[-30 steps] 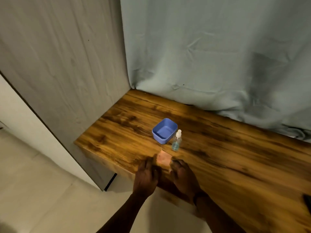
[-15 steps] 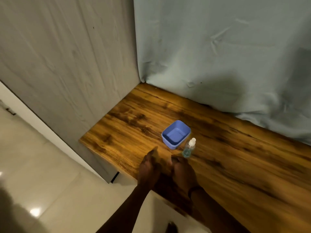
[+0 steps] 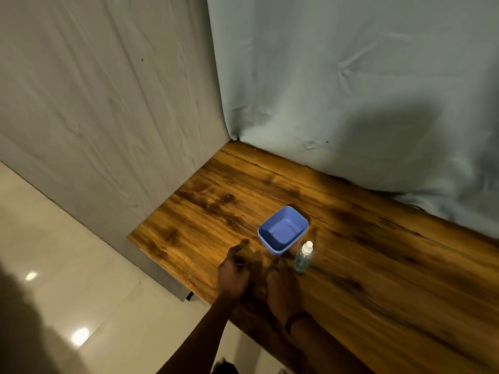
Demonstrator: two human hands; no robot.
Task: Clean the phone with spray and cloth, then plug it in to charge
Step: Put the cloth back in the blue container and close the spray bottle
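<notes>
Both hands low on table edge, grip unclear, left hand (image 3: 232, 276), right hand (image 3: 280, 286), spray bottle (image 3: 304, 257) just beyond right

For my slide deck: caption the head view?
Both hands low on a wooden table beside spray bottle and blue tub.

Both forearms are bare, no sleeves showing at all. The right hand (image 3: 280, 286) has a thin dark band around the wrist. The left hand (image 3: 233, 276) has nothing on it, no rings that I can spot.
</notes>
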